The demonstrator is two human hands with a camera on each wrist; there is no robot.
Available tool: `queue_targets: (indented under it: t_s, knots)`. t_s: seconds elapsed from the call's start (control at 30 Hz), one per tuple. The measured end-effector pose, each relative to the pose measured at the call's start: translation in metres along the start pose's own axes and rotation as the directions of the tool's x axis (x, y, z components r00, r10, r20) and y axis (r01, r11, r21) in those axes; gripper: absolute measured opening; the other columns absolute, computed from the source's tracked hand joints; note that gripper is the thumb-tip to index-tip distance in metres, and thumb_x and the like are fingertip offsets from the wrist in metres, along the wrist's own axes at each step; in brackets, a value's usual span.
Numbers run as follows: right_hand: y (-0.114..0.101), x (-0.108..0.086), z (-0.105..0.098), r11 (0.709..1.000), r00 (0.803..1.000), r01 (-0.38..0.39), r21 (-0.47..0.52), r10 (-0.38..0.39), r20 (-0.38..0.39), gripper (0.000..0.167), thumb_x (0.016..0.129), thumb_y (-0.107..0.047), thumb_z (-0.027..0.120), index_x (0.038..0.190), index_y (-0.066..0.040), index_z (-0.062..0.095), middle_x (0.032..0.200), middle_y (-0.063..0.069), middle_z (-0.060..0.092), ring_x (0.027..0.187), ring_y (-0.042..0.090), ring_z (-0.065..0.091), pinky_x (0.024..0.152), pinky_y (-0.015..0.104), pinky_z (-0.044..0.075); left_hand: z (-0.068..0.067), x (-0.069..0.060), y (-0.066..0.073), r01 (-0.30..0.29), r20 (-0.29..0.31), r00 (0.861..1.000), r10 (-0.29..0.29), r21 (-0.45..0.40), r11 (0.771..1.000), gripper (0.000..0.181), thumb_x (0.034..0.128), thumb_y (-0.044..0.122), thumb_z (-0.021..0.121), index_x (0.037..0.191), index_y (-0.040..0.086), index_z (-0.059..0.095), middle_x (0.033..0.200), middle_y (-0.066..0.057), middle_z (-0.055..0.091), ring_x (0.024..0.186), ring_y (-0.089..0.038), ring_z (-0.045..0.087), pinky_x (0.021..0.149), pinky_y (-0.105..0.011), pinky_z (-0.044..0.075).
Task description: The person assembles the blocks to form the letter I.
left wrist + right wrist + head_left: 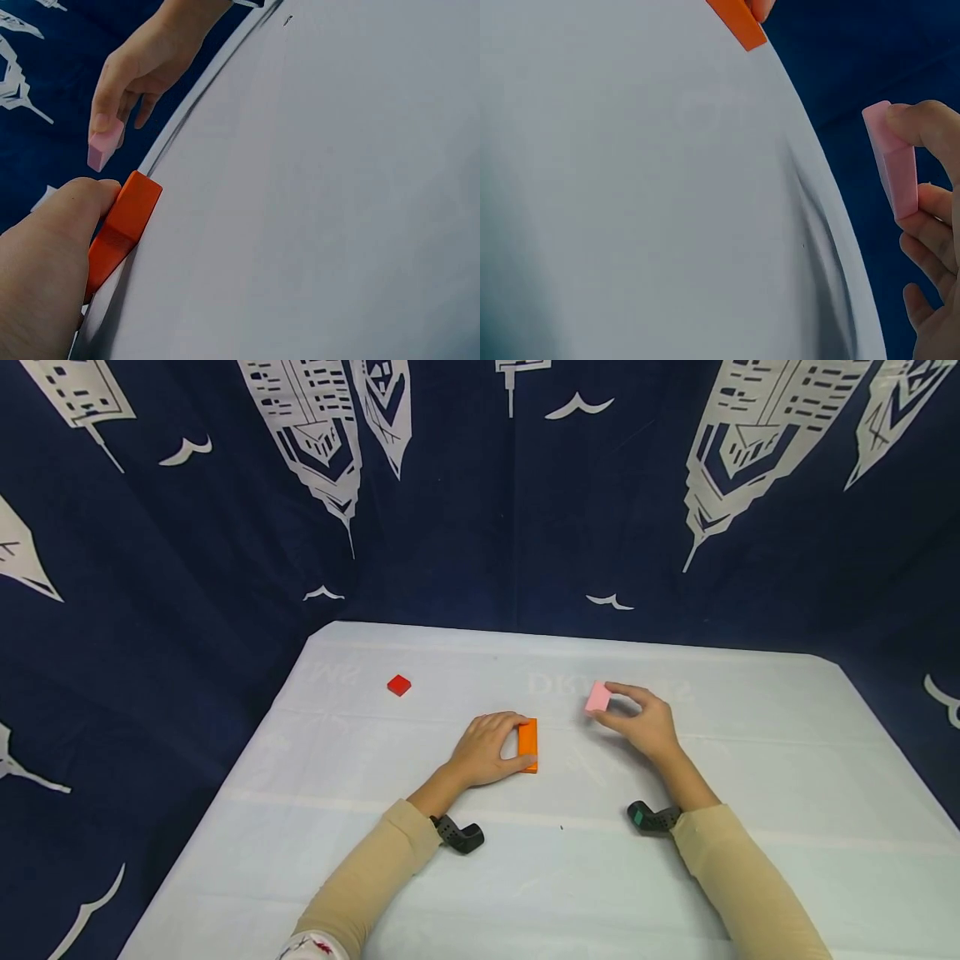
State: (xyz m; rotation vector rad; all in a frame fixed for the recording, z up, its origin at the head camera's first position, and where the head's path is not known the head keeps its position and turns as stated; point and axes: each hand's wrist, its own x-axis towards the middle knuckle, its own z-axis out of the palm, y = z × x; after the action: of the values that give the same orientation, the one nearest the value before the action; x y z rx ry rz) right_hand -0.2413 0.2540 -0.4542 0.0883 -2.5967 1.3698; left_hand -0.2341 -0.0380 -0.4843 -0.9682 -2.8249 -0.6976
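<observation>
My left hand (486, 750) pinches a long orange block (528, 740) by its two ends, thumb at the near end and fingers at the far end. The block is on or very close to the white table. To the right, my right hand (645, 725) holds a pink block (597, 697) between thumb and fingertips, raised off the surface. In the right wrist view the pink block (900, 165) shows a wide face and a narrow side, the other fingers loosely bent below it. A gap separates the two blocks.
A small red block (399, 685) lies alone at the back left of the white table (570, 877). Behind the table hangs a dark blue curtain (450, 560) with white building and bird prints. Each wrist wears a black camera mount (459, 835).
</observation>
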Motion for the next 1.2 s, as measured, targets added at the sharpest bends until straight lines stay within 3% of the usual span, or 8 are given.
queue_targets:
  t_s: [1.2]
  knots:
    - [-0.038, -0.034, 0.018, 0.990, 0.986, 0.141, 0.013, -0.141, 0.093, 0.059, 0.073, -0.032, 0.087, 0.124, -0.010, 0.068, 0.127, 0.011, 0.062, 0.123, 0.032, 0.051, 0.103, 0.056, 0.038, 0.001, 0.001, 0.000, 0.015, 0.016, 1.000, -0.015, 0.003, 1.000, 0.062, 0.0896, 0.054, 0.060, 0.139, 0.017, 0.049, 0.141, 0.000, 0.050, 0.132, -0.019, 0.042, 0.110, -0.041, 0.030]
